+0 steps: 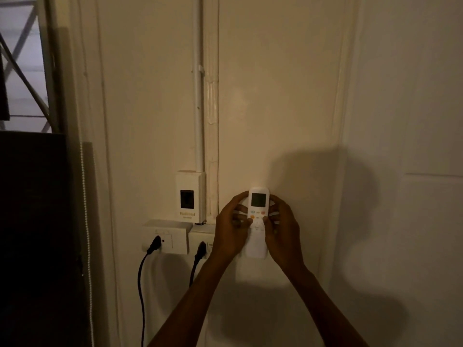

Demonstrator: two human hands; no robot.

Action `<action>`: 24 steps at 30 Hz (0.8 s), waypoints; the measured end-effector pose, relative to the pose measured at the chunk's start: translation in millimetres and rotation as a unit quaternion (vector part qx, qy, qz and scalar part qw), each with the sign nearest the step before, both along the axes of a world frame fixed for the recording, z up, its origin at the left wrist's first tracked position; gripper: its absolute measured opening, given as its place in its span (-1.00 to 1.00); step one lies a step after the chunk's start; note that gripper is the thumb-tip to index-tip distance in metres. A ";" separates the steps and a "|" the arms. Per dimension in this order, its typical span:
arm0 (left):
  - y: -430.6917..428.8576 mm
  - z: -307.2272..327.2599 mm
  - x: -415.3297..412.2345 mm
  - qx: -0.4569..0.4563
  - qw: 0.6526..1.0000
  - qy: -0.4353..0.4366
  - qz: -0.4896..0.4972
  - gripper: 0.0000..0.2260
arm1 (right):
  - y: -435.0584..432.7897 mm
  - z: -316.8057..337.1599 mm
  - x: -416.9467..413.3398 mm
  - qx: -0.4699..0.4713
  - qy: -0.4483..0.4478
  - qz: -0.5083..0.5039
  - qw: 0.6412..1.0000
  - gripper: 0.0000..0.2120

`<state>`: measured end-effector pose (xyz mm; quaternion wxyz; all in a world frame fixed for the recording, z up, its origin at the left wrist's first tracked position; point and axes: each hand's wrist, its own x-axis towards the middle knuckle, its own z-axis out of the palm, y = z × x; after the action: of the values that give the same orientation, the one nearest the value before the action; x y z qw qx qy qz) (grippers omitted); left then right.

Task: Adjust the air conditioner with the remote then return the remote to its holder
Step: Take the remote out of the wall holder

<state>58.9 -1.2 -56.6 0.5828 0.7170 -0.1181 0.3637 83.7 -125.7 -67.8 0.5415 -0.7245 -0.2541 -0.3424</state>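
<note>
My two forearms come up from the bottom of the frame and meet a little right of the centre, low in the picture. My left hand [231,227] grips the left edge of the remote [258,221], with the fingers curled behind it and the thumb on the front near the buttons. My right hand [281,230] grips the right edge in the same way, its thumb also on the button area. Both hands are closed around the remote, not flat.

The remote is white and stands upright, with the dark screen at the top and small coloured buttons under it. Its lower end shows between my wrists. It is very close to the wall [275,96], but I cannot tell if it sits in a holder, because my hands cover that part.

Just left of my left hand, two sockets [172,237] are on the wall, each with a black plug [154,244] and a cable hanging down. Above them is a white box [190,195] with a dark window, and a white pipe [198,83] goes up from it to the top of the frame.

The wall is cream and dimly lit, and the shadow of my arms falls on it to the right. At the left edge is a dark panel [32,234], and in the upper left a window [22,63] with crossed bars.
</note>
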 end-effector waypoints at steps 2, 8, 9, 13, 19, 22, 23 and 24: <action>0.6 -0.4 1.8 -0.001 1.000 -0.010 -0.008 -0.55 | 0.8 1.3 -1.9 -0.001 -0.004 -0.004 1.000 -0.58; 1.2 2.7 2.3 -0.022 0.999 -0.013 -0.027 -0.54 | 2.6 2.3 0.0 0.001 0.003 -0.001 1.000 -0.59; -0.1 2.9 1.8 -0.021 0.999 -0.015 -0.023 -0.54 | 3.7 2.8 -0.6 0.007 0.011 -0.001 1.000 -0.59; -4.3 12.5 -4.3 -0.044 0.998 -0.033 -0.020 -0.54 | 6.4 16.1 -5.8 0.035 0.006 0.018 0.999 -0.60; 2.4 41.3 -9.9 -0.043 0.998 -0.040 -0.016 -0.48 | 8.6 52.1 -6.4 0.045 -0.012 0.047 0.998 -0.67; 9.3 55.8 -11.4 -0.021 0.999 -0.048 -0.002 -0.44 | 11.4 68.4 -7.7 0.049 -0.031 0.055 0.997 -0.69; 10.2 61.6 -14.6 -0.017 0.999 -0.050 -0.006 -0.44 | 11.2 73.4 -8.5 0.052 -0.032 0.059 0.996 -0.69; 11.0 66.3 -18.2 -0.010 0.999 -0.053 -0.009 -0.44 | 10.9 77.8 -9.3 0.054 -0.031 0.061 0.996 -0.69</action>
<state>40.7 9.8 9.7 0.5865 0.6897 -0.1517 0.3967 74.4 -114.8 10.0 0.5917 -0.6664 -0.2960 -0.3440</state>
